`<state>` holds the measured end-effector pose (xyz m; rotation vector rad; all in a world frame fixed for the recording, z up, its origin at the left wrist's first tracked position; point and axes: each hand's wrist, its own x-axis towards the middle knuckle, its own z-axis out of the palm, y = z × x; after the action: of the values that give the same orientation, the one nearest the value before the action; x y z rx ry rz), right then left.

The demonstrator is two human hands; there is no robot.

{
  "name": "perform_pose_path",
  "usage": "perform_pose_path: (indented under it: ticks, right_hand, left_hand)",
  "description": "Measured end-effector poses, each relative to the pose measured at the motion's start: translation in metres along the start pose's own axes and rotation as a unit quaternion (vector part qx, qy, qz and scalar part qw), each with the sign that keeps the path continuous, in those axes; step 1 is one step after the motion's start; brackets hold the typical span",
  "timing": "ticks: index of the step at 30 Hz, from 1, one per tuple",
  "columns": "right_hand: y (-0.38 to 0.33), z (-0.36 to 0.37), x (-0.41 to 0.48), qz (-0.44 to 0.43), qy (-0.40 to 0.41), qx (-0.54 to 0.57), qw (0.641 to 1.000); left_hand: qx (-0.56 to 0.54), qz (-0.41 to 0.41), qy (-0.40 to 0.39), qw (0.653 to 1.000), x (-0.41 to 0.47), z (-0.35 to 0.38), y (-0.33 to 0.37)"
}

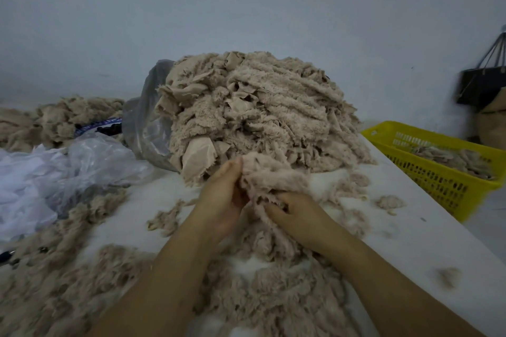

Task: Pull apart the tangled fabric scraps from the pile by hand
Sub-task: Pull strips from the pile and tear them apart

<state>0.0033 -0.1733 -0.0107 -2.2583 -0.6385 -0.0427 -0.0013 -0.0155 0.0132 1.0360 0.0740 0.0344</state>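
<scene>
Left hand (221, 197) and right hand (294, 212) meet on one fuzzy scrap (271, 175), with bare forearms reaching in from below.
The left hand stands on edge, palm turned right, fingers together and nearly straight along the scrap's left side. Its thumb is hidden, so a grip cannot be confirmed. The right hand lies lower, back up, fingers curled into the scrap's near edge. The forearms converge, wrists near each other but apart.

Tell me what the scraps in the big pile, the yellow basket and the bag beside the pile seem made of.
Scraps: likely plush or fleece fabric, beige, matte; fuzzy nap with smooth backing on flipped pieces.
Basket: hard moulded plastic, bright yellow, slotted walls.
Bag: thin clear plastic film, greyish, glossy and crinkled.
</scene>
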Motion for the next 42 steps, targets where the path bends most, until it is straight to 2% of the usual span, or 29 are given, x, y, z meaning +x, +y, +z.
perform_pose_path:
  ticks: [2, 4, 7, 10, 14, 16, 19, 21, 24, 29, 32, 34, 36, 37, 39, 41, 42]
  right_hand:
    - [0.004, -0.002, 0.000, 0.006, 0.022, 0.017, 1.000]
    - [0.002, -0.005, -0.001, 0.003, 0.022, 0.068, 0.997]
    - [-0.006, -0.005, -0.004, 0.011, 0.013, 0.172, 0.985]
    - [-0.009, -0.002, -0.003, 0.033, 0.035, 0.261, 0.964]
    - [-0.006, -0.005, 0.007, 0.124, 0.103, 0.342, 0.926]
    - [-0.003, -0.009, 0.010, 0.163, 0.134, 0.387, 0.897]
    - [-0.001, -0.017, 0.011, 0.158, 0.152, 0.466, 0.857]
    - [0.001, -0.021, 0.013, 0.176, 0.194, 0.484, 0.835]
    - [0.003, -0.024, 0.013, 0.194, 0.234, 0.519, 0.799]
    - [0.011, -0.032, 0.013, 0.177, 0.245, 0.548, 0.780]
    - [0.019, -0.035, 0.012, 0.150, 0.266, 0.533, 0.789]
    - [0.026, -0.042, 0.010, 0.173, 0.310, 0.517, 0.779]
    - [0.033, -0.048, 0.008, 0.185, 0.319, 0.483, 0.794]
    - [0.033, -0.048, 0.007, 0.180, 0.295, 0.458, 0.819]
    - [0.026, -0.040, 0.005, 0.159, 0.198, 0.367, 0.895]
    - [0.011, -0.025, 0.002, 0.120, 0.090, 0.226, 0.963]
    - [0.005, -0.017, 0.000, 0.089, 0.039, 0.150, 0.984]
  left_hand:
    - [-0.057, -0.003, 0.015, 0.998, 0.000, -0.003, 0.008]
    - [-0.062, -0.005, 0.025, 0.998, -0.001, -0.002, 0.009]
    - [-0.003, 0.016, 0.024, 1.000, -0.005, 0.003, 0.007]
    - [0.074, 0.046, -0.017, 0.996, -0.010, 0.010, 0.000]
    - [0.199, 0.057, -0.062, 0.976, -0.014, 0.018, -0.012]
    - [0.229, 0.054, -0.090, 0.968, -0.015, 0.019, -0.015]
    - [0.271, 0.058, -0.100, 0.956, -0.017, 0.017, -0.013]
    - [0.307, 0.066, -0.134, 0.940, -0.018, 0.015, -0.011]
    - [0.287, 0.054, -0.166, 0.942, -0.017, 0.015, -0.009]
    - [0.193, 0.051, -0.099, 0.975, -0.018, 0.013, -0.003]
    - [0.121, 0.060, -0.037, 0.990, -0.012, 0.010, 0.002]
    - [0.047, 0.066, 0.013, 0.997, -0.006, 0.002, 0.009]
    - [-0.009, 0.065, 0.026, 0.998, 0.001, -0.008, 0.014]
    - [-0.042, 0.057, 0.013, 0.997, 0.002, -0.011, 0.016]
    - [-0.116, 0.033, -0.021, 0.993, 0.002, -0.014, 0.016]
    - [-0.166, 0.018, -0.046, 0.985, 0.002, -0.015, 0.014]
    - [-0.186, 0.013, -0.057, 0.981, 0.002, -0.015, 0.014]
